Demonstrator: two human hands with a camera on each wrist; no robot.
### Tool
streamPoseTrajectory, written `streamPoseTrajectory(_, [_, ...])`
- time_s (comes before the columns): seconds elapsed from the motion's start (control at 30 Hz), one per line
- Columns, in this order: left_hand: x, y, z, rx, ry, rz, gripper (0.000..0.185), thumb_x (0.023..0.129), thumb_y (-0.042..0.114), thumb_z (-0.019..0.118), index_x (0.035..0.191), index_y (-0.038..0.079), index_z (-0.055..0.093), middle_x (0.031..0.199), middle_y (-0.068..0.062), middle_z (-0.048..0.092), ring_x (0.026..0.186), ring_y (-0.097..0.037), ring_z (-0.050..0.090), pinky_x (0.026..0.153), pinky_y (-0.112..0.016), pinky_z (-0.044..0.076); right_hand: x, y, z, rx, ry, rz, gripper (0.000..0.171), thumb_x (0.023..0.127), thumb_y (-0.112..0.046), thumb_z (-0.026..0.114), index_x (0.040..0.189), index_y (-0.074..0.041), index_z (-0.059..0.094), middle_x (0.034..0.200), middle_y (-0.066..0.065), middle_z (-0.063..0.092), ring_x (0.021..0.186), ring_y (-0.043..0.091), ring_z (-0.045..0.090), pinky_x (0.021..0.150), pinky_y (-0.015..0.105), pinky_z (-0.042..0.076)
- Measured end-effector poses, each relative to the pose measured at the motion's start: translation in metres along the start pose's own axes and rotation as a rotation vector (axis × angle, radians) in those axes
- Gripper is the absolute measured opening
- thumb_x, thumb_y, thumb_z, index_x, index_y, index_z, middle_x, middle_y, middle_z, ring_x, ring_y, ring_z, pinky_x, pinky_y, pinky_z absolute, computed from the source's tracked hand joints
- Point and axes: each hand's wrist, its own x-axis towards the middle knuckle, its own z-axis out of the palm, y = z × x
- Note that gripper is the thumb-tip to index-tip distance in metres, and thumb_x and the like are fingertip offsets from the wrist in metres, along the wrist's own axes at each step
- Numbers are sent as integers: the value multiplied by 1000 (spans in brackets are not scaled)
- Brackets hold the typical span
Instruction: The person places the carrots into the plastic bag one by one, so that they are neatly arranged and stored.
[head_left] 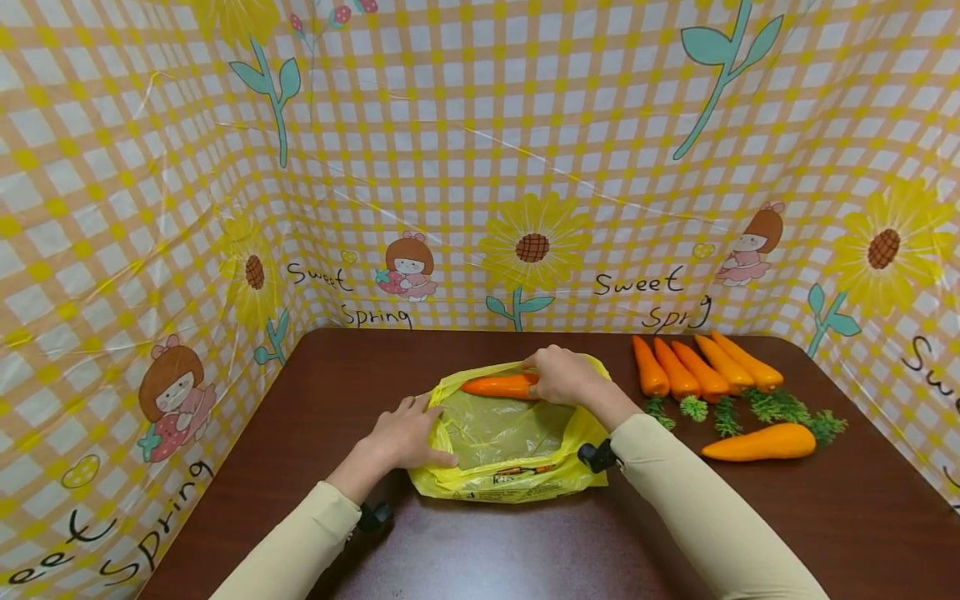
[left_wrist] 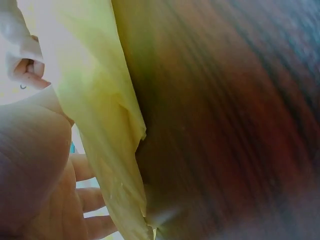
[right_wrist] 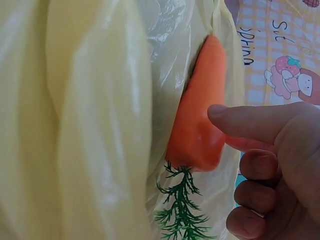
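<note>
1. Carrot (head_left: 498, 386) is sitting at the far rim of the yellow bag (head_left: 510, 446), tip pointing left, leafy end under our right hand (head_left: 562, 377); the right wrist view shows the orange body against the plastic with the green top hanging below it.
2. We are holding the carrot with the right hand: thumb pressing on its thick end, the other fingers curled alongside. We are judging this a light pinch, not a full wrap, so we are keeping the thumb pressure steady.
3. Left hand (head_left: 405, 435) is lying on the near-left edge of the bag, fingers fairly straight and spread, pinning the plastic to the table (head_left: 300, 400). It is clamped on nothing, as far as the head view shows.
4. To do this well, we are keeping the left hand flat so the mouth is staying open and the bag is not sliding.
5. We are feeding the carrot tip-first and low, so the thin film is not folding over the opening.
6. Risk: the green top is snagging on the rim; we are guiding it in last.
7. Five spare carrots (head_left: 701, 365) are lying in a row at the right rear, one more loose carrot (head_left: 761, 442) nearer, well apart from the bag.
</note>
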Motion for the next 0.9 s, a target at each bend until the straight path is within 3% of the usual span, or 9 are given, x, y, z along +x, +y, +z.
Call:
streamPoseTrajectory(0.07, [0, 1, 0, -2, 1, -2, 95, 80, 69, 72, 154, 16, 44, 163, -14, 30, 148, -37, 32, 105, -63, 39, -1, -1, -1, 5, 0, 2, 43, 89, -21, 77, 130, -10, 70, 125, 13, 70, 85, 19, 65, 60, 28, 45])
streamPoseTrajectory(0.27, [0, 3, -2, -7, -9, -16, 95, 80, 68, 73, 154, 16, 44, 163, -14, 30, 147, -37, 32, 104, -62, 40, -8, -6, -6, 1, 3, -18, 42, 90, -24, 77, 129, -10, 70, 125, 11, 71, 80, 15, 62, 57, 27, 40])
streamPoseTrajectory(0.4, [0, 4, -4, 3, -14, -23, 96, 80, 68, 73, 154, 16, 43, 163, -14, 31, 147, -37, 33, 104, -62, 40, -14, -7, -11, 30, 3, -32, 44, 90, -25, 76, 131, -10, 69, 122, 11, 72, 56, 11, 46, 50, 27, 31])
streamPoseTrajectory(0.53, [0, 5, -4, 3, -22, -24, 96, 80, 68, 72, 155, 16, 42, 163, -14, 30, 148, -37, 32, 106, -62, 39, -24, -8, -16, 38, -1, -21, 46, 91, -27, 76, 133, -11, 68, 90, 16, 74, 44, 10, 27, 45, 25, 22])
streamPoseTrajectory(0.63, [0, 6, -4, -1, -28, -29, 97, 80, 68, 72, 155, 16, 42, 164, -14, 29, 148, -37, 31, 107, -63, 38, -32, -9, -18, 37, -4, -8, 48, 91, -28, 76, 135, -12, 66, 60, 11, 60, 43, 10, 25, 44, 24, 21])
streamPoseTrajectory(0.73, [0, 6, -4, 1, -32, -40, 97, 79, 68, 73, 155, 16, 42, 164, -14, 30, 148, -37, 31, 107, -62, 38, -41, -9, -22, 46, 2, -9, 49, 91, -29, 76, 136, -14, 66, 49, -1, 43, 43, 10, 25, 44, 24, 20])
streamPoseTrajectory(0.9, [0, 6, -3, 5, -35, -47, 98, 78, 69, 73, 155, 15, 42, 163, -14, 31, 149, -37, 31, 108, -62, 37, -57, -6, -32, 52, 22, -27, 49, 89, -31, 77, 134, -16, 67, 50, -6, 36, 43, 9, 27, 44, 24, 19])
